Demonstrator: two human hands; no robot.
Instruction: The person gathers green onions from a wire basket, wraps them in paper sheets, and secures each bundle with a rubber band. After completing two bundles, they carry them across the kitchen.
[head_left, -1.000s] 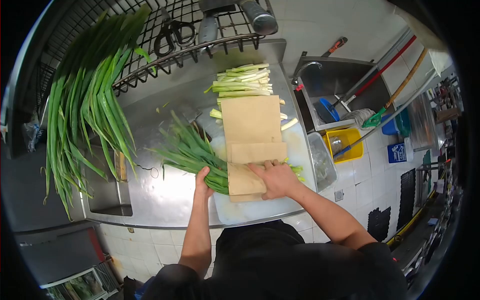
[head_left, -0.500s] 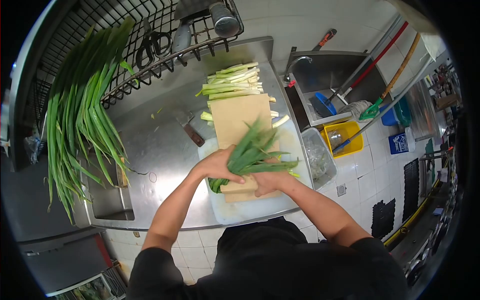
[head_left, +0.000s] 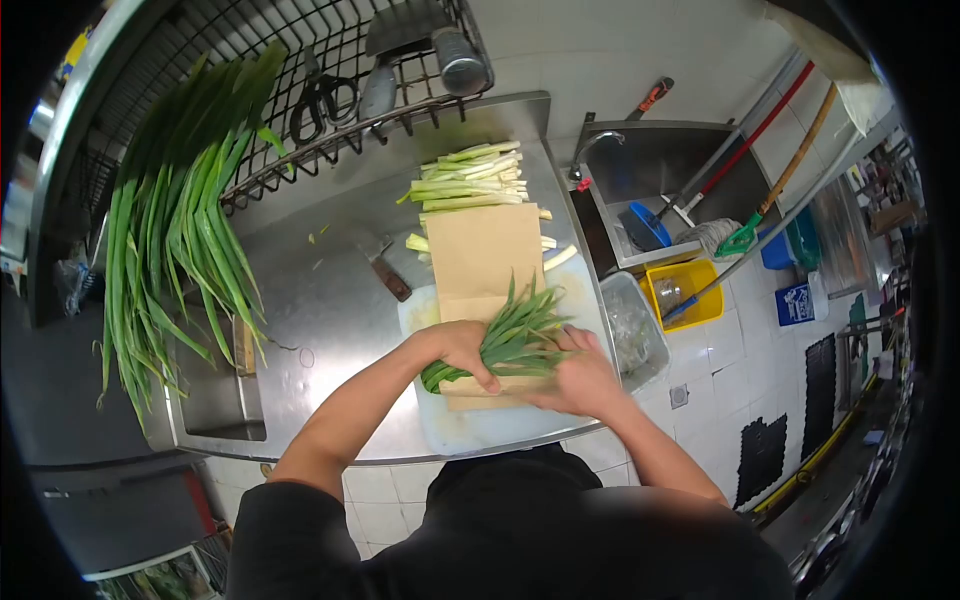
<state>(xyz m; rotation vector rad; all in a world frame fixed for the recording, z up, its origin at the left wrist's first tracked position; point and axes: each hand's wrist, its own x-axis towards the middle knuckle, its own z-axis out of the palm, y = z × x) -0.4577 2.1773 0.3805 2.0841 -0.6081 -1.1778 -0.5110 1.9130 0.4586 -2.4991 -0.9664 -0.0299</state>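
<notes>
The folded bunch of long green leaves (head_left: 515,335) lies across the lower part of the brown paper sheet (head_left: 485,250), its leafy ends fanned toward the far right and its bend at the left edge of the paper.

Your left hand (head_left: 462,348) is on the bunch from the left, back of the hand up, with the thumb laid across the leaves and pointing down to the right. The grip is closed around the leaves; most of its fingers are out of sight. Your left forearm slants up from the lower left, the elbow bent outward.

Your right hand (head_left: 585,375) comes in from the lower right, the forearm angled up and leftward. It is at the right end of the bunch, fingers reaching left at the leaves and the paper's edge. Blur and overlap hide how far it is closed, so you cannot tell its grip.

Beneath the paper is the white cutting board (head_left: 450,430), on the stainless steel counter (head_left: 330,270). Pale green-and-white stalks (head_left: 470,180) lie beyond and partly under the paper's far end. A knife with a brown handle (head_left: 390,280) rests just left of the board. Farther left, long green leaves (head_left: 170,240) drape from the dark wire rack (head_left: 340,138). To the right is a clear plastic bin (head_left: 640,335).
</notes>
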